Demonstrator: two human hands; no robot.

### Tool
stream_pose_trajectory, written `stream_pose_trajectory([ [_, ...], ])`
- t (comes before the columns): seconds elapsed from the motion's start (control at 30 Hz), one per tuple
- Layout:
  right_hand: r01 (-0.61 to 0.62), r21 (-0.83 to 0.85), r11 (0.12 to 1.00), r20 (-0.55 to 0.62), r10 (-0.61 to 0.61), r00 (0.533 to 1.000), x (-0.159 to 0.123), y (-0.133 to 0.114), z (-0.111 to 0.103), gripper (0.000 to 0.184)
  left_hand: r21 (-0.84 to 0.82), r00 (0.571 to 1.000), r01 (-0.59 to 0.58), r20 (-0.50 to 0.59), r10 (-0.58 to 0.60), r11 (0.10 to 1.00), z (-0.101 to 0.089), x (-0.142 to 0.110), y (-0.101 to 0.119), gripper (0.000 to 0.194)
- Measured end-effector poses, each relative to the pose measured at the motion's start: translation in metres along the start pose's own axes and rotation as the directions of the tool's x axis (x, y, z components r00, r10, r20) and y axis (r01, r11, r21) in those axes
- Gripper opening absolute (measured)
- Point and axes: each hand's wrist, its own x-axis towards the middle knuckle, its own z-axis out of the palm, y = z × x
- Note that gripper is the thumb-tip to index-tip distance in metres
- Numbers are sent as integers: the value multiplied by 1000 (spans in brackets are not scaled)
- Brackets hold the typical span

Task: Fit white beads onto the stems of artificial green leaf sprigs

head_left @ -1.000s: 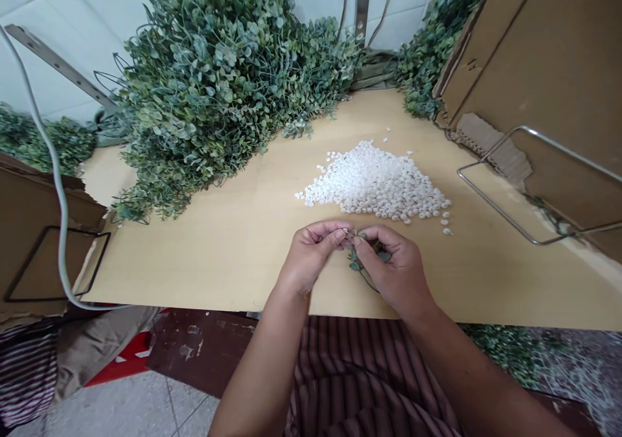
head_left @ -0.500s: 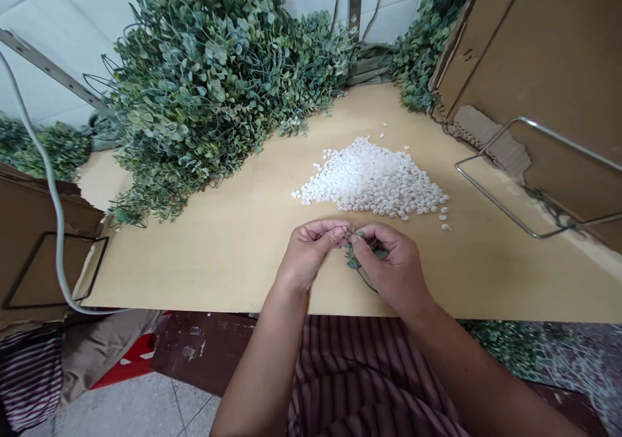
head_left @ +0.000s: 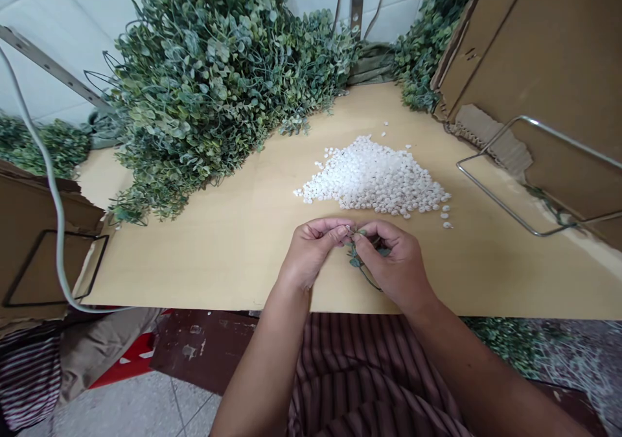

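Both hands meet over the near edge of the wooden table point(head_left: 233, 242). My left hand point(head_left: 313, 250) is closed in a pinch on a tiny white piece, too small to name. My right hand point(head_left: 394, 262) is closed round a small green leafy sprig point(head_left: 354, 257), whose stem hangs down below the fingers. The two pinches touch at the sprig's tip. Just beyond the hands lies a heap of small white beads point(head_left: 374, 177).
A big pile of green artificial foliage point(head_left: 204, 80) fills the table's back left. Cardboard boxes point(head_left: 544, 61) and a metal wire frame point(head_left: 515, 177) stand at the right. Another box point(head_left: 34, 242) and a white cable point(head_left: 53, 210) are at the left.
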Motion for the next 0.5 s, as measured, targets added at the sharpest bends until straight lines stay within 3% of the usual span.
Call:
stream_pose_trajectory([
  [0.5,-22,73,997,-6,22,1000,0,-2,1,15,-9,999,-13,38,13,1000,-1,0,-1,22],
])
